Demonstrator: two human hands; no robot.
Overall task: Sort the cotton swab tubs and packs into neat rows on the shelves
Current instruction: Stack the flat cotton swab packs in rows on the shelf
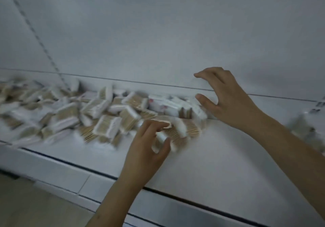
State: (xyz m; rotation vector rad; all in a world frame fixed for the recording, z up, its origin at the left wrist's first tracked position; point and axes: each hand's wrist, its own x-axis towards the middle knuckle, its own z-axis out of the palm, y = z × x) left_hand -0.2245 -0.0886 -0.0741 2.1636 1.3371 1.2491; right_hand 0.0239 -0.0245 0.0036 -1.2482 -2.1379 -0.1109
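Nearest us, our left hand (149, 144) pinches a swab pack (177, 131) at the heap's (73, 117) right edge on the shelf (202, 160), right hand (226, 100) spread and holding nothing beside upright packs (175, 107); best seat it flush against those.

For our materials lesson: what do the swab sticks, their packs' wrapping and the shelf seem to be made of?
Tan swab sticks: probably wood or bamboo, matte, by their colour. Glossy clear wrapping of the cotton swab packs: likely thin plastic film, since the sticks show through. Smooth white shelf: seemingly painted metal, though blur leaves it open.
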